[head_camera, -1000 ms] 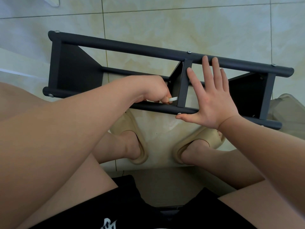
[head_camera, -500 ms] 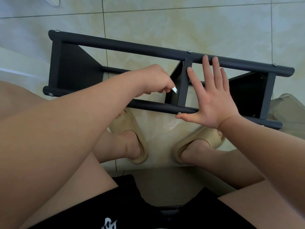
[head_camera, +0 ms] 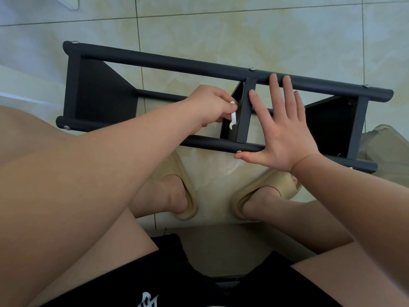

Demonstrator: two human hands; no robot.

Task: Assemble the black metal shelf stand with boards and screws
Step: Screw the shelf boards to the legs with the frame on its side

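Note:
The black metal shelf stand (head_camera: pixel 177 64) lies on its side on the tiled floor in front of my feet, with black boards at its left end, middle and right end. My left hand (head_camera: pixel 208 105) is shut on a small flat silver wrench (head_camera: pixel 232 117), held against the left face of the middle board (head_camera: pixel 244 111). My right hand (head_camera: pixel 285 131) lies flat and open against the frame just right of that board, fingers spread, thumb on the near tube beside a screw head (head_camera: pixel 238 152).
My two feet in beige slippers (head_camera: pixel 183 191) rest on the cream floor tiles just under the near tube. A pale, translucent object (head_camera: pixel 385 149) lies past the stand's right end. Screw heads (head_camera: pixel 251 68) dot the tubes.
My left hand has lifted from the near tube up along the middle board, turning the wrench from lying level to standing upright. My right hand has stayed put.

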